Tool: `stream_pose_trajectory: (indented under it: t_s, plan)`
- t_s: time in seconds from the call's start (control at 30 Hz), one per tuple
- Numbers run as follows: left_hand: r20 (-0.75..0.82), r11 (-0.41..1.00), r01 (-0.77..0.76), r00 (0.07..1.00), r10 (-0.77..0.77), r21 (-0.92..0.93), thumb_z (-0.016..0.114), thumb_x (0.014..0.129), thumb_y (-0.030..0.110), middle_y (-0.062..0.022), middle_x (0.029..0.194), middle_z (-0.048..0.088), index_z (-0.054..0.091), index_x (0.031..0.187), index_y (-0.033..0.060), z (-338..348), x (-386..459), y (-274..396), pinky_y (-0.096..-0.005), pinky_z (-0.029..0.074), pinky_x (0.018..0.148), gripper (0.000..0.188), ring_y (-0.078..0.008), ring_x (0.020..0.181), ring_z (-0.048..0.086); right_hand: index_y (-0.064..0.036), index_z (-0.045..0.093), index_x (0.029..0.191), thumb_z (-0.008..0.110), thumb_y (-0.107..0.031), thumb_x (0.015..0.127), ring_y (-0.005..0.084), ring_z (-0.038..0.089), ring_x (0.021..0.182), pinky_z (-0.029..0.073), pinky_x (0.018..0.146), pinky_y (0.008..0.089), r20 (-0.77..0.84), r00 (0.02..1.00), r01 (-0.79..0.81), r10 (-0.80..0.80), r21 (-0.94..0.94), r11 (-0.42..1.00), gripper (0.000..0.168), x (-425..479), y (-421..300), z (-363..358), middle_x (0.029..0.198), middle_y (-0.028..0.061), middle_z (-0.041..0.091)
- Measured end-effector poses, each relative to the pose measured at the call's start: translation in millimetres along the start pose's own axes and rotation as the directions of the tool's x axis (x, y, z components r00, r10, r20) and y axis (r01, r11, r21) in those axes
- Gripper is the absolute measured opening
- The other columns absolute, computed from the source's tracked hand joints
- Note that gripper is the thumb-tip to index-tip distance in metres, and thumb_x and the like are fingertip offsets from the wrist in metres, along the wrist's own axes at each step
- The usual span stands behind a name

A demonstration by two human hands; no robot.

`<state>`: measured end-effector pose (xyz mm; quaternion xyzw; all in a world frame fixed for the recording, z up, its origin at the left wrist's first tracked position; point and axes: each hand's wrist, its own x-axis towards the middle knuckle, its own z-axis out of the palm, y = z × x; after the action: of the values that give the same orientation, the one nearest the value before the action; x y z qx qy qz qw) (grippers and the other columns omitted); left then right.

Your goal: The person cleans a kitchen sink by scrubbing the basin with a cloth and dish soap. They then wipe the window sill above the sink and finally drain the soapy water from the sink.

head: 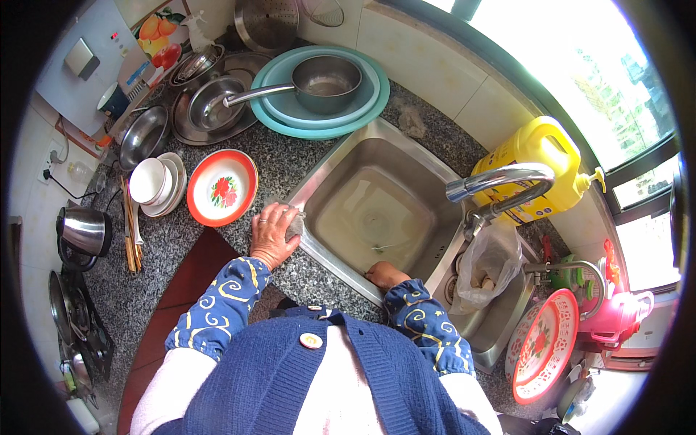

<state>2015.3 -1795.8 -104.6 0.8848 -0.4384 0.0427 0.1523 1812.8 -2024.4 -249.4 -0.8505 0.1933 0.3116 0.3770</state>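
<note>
My left hand (273, 234) rests at the left rim of a stainless steel sink (331, 260), its fingers over a crumpled grey cloth (296, 227). Much of the cloth is hidden under the palm. Down inside the near side of the basin is my right hand (387, 276), with its fingertips low and partly hidden, so its grip does not show. Cloudy water (375, 212) covers the basin floor, and a small whitish-green scrap lies in it. Just left of my left hand stands a red-rimmed enamel bowl (222, 187) with a flower print.
A saucepan (326, 81) sits in stacked basins behind the sink. The chrome faucet (500, 185) arches over its right side, before a yellow detergent jug (530, 168). A plastic bag (484, 266) lies in the smaller basin. Stacked bowls (155, 182) and chopsticks (130, 234) are left.
</note>
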Motion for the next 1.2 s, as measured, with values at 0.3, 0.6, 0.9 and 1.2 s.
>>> stream_pose_trajectory:
  t_s: [0.3, 0.6, 0.9, 1.2]
  plan:
    - [-0.002, 1.000, -0.006, 1.000, 0.006, -0.007, 0.075, 0.062, 0.022, -0.0059, 0.123, 0.048, 0.049, 0.123, 0.0180, -1, 1, 1, -0.0455, 0.030, 0.098, 0.067, -0.0278, 0.123, 0.039, -0.003, 0.067, 0.096, 0.056, -0.026, 0.080, 0.0331, 0.063, 0.088, 0.048, 0.078, 0.0379, 0.015, 1.000, 0.018, -0.017, -0.031, 0.999, 0.030, 5, 6, 2, 0.094, 0.0194, 0.065]
    - [-0.010, 1.000, -0.006, 1.000, 0.006, -0.014, 0.074, 0.062, 0.022, -0.0061, 0.122, 0.048, 0.049, 0.123, 0.0182, -1, 2, 2, -0.0453, 0.031, 0.097, 0.066, -0.0280, 0.122, 0.039, -0.001, 0.067, 0.094, 0.055, -0.026, 0.078, 0.0359, 0.062, 0.091, 0.048, 0.079, 0.0395, 0.021, 1.000, 0.016, -0.016, -0.006, 1.000, 0.032, 3, 4, 1, 0.095, 0.0216, 0.064]
    - [-0.017, 1.000, -0.021, 1.000, 0.021, 0.007, 0.076, 0.063, 0.027, -0.0049, 0.121, 0.047, 0.049, 0.123, 0.0194, 2, 3, 0, -0.0450, 0.031, 0.096, 0.066, -0.0264, 0.121, 0.038, 0.000, 0.068, 0.091, 0.056, -0.027, 0.078, 0.0382, 0.061, 0.092, 0.047, 0.081, 0.0412, 0.001, 0.995, 0.103, -0.103, -0.064, 0.993, 0.033, 13, 15, 7, 0.095, 0.0228, 0.064]
    - [-0.001, 1.000, -0.002, 1.000, 0.002, -0.012, 0.075, 0.061, 0.022, -0.0061, 0.122, 0.048, 0.049, 0.123, 0.0178, -2, 2, 2, -0.0456, 0.031, 0.098, 0.068, -0.0284, 0.122, 0.039, -0.001, 0.067, 0.093, 0.054, -0.027, 0.079, 0.0368, 0.061, 0.091, 0.048, 0.080, 0.0405, 0.024, 0.997, 0.071, -0.070, -0.061, 0.996, 0.032, 3, 0, -1, 0.095, 0.0215, 0.064]
